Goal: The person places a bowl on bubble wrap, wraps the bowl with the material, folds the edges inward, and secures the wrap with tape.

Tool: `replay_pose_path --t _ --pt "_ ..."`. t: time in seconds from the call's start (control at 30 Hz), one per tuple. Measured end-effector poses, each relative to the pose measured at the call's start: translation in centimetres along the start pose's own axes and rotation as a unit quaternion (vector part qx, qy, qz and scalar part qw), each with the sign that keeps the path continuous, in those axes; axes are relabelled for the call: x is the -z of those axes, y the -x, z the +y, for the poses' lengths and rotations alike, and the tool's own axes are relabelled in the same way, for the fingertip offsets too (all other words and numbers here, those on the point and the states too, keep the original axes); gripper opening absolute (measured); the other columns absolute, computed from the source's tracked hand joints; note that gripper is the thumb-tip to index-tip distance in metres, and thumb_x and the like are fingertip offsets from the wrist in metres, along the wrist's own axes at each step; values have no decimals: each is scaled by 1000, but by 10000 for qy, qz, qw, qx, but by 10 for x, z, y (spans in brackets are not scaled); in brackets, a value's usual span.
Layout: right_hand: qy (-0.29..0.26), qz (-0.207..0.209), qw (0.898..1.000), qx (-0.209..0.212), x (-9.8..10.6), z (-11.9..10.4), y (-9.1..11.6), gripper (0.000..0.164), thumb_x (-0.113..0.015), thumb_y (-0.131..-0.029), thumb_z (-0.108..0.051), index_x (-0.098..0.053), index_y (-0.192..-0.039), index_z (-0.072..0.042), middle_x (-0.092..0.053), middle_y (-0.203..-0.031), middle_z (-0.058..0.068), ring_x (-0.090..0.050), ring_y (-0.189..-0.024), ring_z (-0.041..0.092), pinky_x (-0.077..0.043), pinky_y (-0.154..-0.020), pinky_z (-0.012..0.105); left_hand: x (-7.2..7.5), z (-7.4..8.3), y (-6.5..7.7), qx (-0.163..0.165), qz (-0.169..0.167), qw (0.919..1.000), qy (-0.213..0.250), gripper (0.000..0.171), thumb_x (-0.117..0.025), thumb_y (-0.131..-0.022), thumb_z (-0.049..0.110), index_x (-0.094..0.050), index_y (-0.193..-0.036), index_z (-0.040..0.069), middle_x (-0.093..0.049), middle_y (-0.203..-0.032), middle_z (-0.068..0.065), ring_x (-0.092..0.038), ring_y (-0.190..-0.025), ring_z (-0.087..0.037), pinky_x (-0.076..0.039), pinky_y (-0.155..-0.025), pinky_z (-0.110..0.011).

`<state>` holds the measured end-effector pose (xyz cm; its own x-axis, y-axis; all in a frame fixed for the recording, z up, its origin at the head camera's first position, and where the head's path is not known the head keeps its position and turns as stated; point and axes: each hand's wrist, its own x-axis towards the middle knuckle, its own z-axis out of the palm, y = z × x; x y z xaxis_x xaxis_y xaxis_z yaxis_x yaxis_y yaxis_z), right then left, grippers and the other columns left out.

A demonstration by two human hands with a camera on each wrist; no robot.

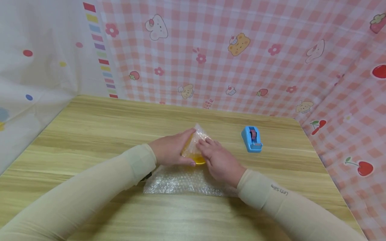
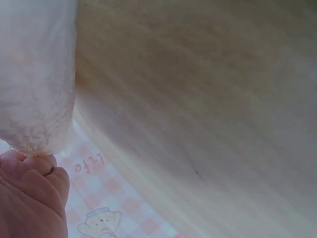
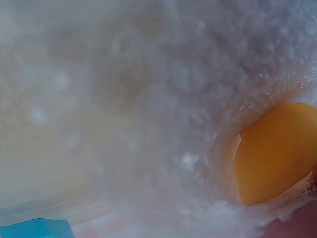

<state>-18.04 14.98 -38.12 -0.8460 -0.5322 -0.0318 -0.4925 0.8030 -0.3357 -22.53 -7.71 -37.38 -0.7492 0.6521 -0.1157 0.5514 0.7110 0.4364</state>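
A smooth yellow item with a curved rim (image 1: 199, 161) lies partly wrapped in clear bubble wrap (image 1: 181, 182); its full shape is hidden. My left hand (image 1: 170, 147) holds it from the left side, thumb along the near rim and fingers at the far end. In the left wrist view, that hand's fingers (image 2: 42, 168) bend against the end of the wrap. From the right, my right hand (image 1: 221, 162) presses the folded wrap onto the yellow item with fingers laid over it. The right wrist view shows the yellow surface (image 3: 277, 153) beside blurred bubble wrap.
A blue tape dispenser (image 1: 252, 139) with a pink roll stands to the right of the hands. The wooden table (image 1: 120, 120) meets patterned cloth walls (image 1: 196, 50) at the back and sides. A small dark object (image 1: 146, 176) shows below the left wrist.
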Motion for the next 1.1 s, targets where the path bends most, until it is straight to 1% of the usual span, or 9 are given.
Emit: replay_pose_path --t 0.13,0.37,0.5,0.6,0.73,0.83,0.9,1.0,1.1 --pt "117 -27 9998 135 -1 -1 -1 47 -43 -113 -20 -46 -158 -6 -36 -170 11 -25 -161 35 -16 -133 52 0 0 0 -55 7 10000 -11 119 -76 -89 62 -7 -170 8 -21 -175 -17 -39 -155 -35 -34 -127 -47" --pt "359 -147 9987 328 1 -2 0 49 -42 -114 -23 -43 -160 -5 -34 -170 13 -24 -162 36 -16 -132 55 -1 0 2 -160 -217 9990 -351 112 -68 -93 66 -13 -169 6 4 -177 -12 -20 -162 -32 -25 -130 -46" --pt "438 -243 9973 540 1 1 -1 54 -41 -114 -30 -41 -160 -3 -31 -171 16 -22 -162 38 -15 -132 58 -1 0 2 -210 -221 9985 -447 109 -65 -95 68 -16 -169 5 3 -177 -14 -19 -163 -31 -25 -131 -46" --pt "313 -375 9969 611 4 4 -1 63 -44 -112 -38 -35 -163 -1 -24 -173 16 -16 -163 37 -13 -133 56 -1 -1 2 -225 -229 9982 -508 108 -63 -95 70 -17 -169 5 1 -178 -15 -20 -163 -30 -26 -131 -46" --pt "164 -498 9979 379 11 11 -1 83 -56 -106 -48 -23 -166 -1 -10 -177 16 -3 -165 39 -12 -133 55 -1 -1 1 -206 -274 9977 -583 108 -62 -95 70 -17 -169 7 1 -178 -14 -20 -162 -31 -27 -130 -46" --pt "292 -573 9978 178 15 15 -1 98 -64 -100 -54 -17 -168 -1 -4 -177 18 2 -164 42 -13 -132 57 -1 0 1 -191 -298 9975 -608 107 -63 -95 70 -17 -169 7 1 -178 -13 -21 -162 -31 -27 -130 -47" --pt "435 -648 9969 140 16 16 -2 105 -68 -96 -57 -15 -168 -2 -2 -177 20 2 -164 42 -14 -132 56 -1 0 1 -179 -313 9975 -607 107 -63 -95 69 -17 -169 7 1 -178 -13 -21 -162 -31 -27 -130 -46" --pt "654 -770 9947 193 14 16 -4 107 -67 -96 -61 -13 -169 -3 0 -177 17 3 -164 41 -13 -133 54 0 0 1 -177 -319 9975 -597 107 -62 -96 69 -16 -169 7 2 -178 -12 -19 -163 -31 -26 -130 -47" --pt "775 -807 9934 259 11 14 -6 103 -62 -98 -62 -12 -169 -5 2 -178 13 5 -164 41 -12 -133 54 0 0 2 -210 -305 9975 -594 106 -61 -97 69 -15 -169 6 2 -178 -13 -18 -163 -31 -26 -131 -47"
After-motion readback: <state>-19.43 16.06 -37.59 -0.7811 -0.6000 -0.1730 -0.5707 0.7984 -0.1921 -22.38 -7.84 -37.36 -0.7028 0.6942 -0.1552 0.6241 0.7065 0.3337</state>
